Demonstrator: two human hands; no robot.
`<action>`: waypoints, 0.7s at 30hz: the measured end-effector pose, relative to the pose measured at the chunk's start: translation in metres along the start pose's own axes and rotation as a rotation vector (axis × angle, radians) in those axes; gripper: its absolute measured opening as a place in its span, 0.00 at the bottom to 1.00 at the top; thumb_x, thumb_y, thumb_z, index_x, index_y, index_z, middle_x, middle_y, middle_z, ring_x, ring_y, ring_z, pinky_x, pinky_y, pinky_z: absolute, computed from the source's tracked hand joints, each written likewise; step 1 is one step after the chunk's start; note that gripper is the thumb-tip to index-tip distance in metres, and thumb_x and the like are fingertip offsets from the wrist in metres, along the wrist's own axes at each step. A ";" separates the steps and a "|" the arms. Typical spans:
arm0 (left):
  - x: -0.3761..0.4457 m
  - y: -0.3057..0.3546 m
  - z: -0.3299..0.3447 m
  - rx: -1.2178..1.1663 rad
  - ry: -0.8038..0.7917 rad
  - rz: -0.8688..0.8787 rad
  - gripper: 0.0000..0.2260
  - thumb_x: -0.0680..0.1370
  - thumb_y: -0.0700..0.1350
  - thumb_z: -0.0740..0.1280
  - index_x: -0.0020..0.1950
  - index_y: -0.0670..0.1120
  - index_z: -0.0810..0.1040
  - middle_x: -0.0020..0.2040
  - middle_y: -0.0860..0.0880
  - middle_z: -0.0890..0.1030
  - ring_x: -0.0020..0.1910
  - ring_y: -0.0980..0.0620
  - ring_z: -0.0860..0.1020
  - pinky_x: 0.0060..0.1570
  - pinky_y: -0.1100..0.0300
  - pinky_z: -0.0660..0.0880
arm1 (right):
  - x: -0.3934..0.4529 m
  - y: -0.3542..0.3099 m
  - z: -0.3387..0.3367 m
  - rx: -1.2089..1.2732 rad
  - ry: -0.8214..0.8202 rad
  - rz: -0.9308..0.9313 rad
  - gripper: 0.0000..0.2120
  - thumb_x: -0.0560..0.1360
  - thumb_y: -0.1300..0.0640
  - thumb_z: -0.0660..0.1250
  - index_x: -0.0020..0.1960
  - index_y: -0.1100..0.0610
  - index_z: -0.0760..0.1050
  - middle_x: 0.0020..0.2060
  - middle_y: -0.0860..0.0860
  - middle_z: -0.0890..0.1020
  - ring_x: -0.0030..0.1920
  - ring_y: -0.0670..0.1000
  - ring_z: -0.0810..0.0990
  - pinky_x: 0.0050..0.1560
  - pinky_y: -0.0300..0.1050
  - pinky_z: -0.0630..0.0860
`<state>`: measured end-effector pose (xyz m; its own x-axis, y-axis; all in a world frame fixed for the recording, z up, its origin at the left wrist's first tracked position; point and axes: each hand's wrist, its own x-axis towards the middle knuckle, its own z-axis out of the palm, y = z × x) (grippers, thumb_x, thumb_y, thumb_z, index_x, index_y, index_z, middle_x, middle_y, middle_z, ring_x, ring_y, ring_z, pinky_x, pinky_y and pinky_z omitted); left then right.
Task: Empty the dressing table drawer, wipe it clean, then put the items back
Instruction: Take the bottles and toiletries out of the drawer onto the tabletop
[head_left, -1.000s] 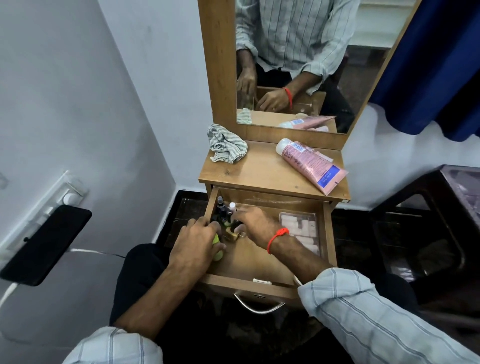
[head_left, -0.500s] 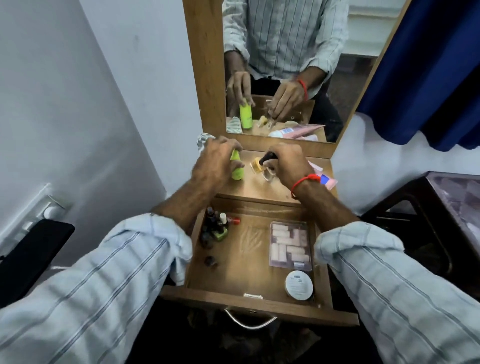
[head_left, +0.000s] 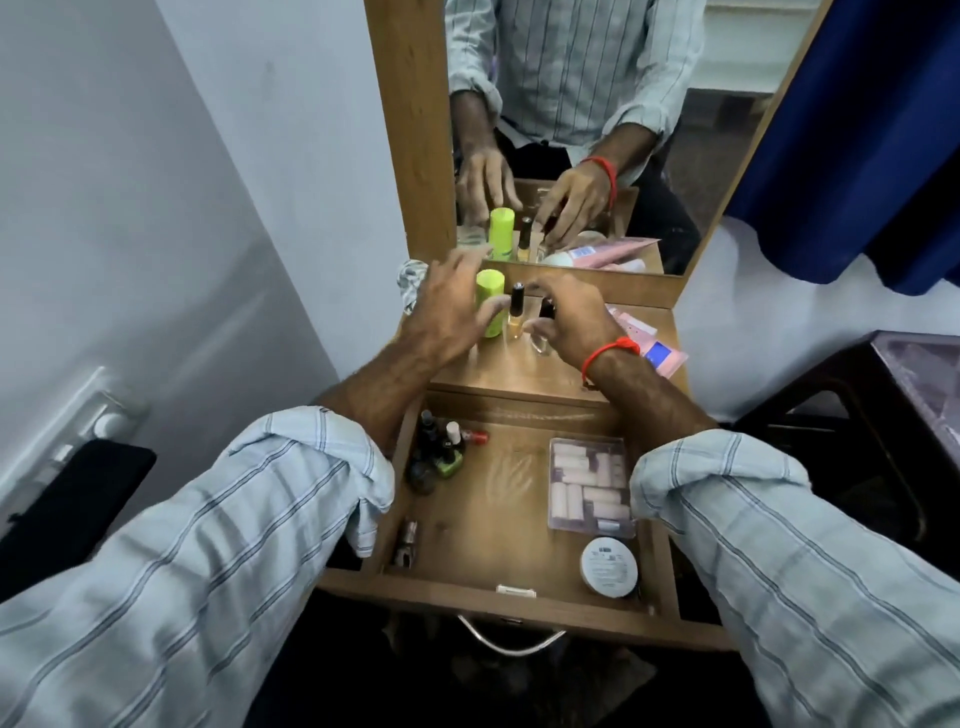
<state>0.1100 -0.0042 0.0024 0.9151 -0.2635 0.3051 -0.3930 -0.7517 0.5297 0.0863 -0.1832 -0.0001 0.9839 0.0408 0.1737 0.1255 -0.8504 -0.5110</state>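
Observation:
The wooden drawer (head_left: 519, 595) is pulled out below the dressing table top (head_left: 524, 374). On the top stand a lime green bottle (head_left: 490, 299), a small amber vial with a black cap (head_left: 516, 310) and a small clear bottle (head_left: 542, 340). My left hand (head_left: 449, 312) hovers open just left of the green bottle. My right hand (head_left: 569, 322) hovers open over the clear bottle, partly hiding it. In the drawer lie several nail polish bottles (head_left: 444, 452), a clear plastic box (head_left: 589, 486), a round white tin (head_left: 609, 565) and a small metal piece (head_left: 407, 540).
A pink tube (head_left: 652, 345) lies on the right of the table top, a striped cloth (head_left: 410, 283) at its left behind my hand. The mirror (head_left: 582, 130) stands behind. A dark side table (head_left: 904, 405) is at the right, a wall socket and black device (head_left: 72, 499) at the left.
Both hands lifted items out of the drawer, set them on the table top and have let go; the green bottle, vial and clear bottle now stand free.

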 end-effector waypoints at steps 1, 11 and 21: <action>-0.010 -0.003 -0.006 -0.012 0.071 0.025 0.25 0.80 0.49 0.70 0.75 0.47 0.70 0.71 0.45 0.74 0.70 0.46 0.72 0.70 0.50 0.69 | -0.003 0.001 0.003 0.003 0.010 -0.005 0.25 0.70 0.58 0.77 0.65 0.54 0.75 0.60 0.58 0.77 0.61 0.58 0.76 0.64 0.49 0.73; -0.139 -0.054 -0.008 0.273 -0.166 -0.039 0.10 0.82 0.53 0.64 0.57 0.50 0.80 0.54 0.49 0.81 0.53 0.46 0.80 0.49 0.50 0.79 | -0.076 -0.022 0.075 -0.003 -0.151 -0.266 0.14 0.76 0.48 0.66 0.61 0.50 0.73 0.56 0.54 0.76 0.56 0.58 0.78 0.58 0.58 0.76; -0.127 -0.061 0.016 0.433 -0.329 -0.049 0.21 0.81 0.47 0.66 0.73 0.49 0.70 0.69 0.44 0.70 0.66 0.42 0.75 0.63 0.46 0.77 | -0.088 -0.033 0.139 0.012 -0.381 -0.112 0.19 0.74 0.55 0.71 0.62 0.60 0.73 0.58 0.60 0.76 0.58 0.63 0.77 0.56 0.54 0.75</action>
<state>0.0187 0.0653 -0.0812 0.9384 -0.3453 -0.0122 -0.3402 -0.9296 0.1419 0.0128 -0.0852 -0.1158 0.9403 0.3268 -0.0948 0.2340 -0.8233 -0.5171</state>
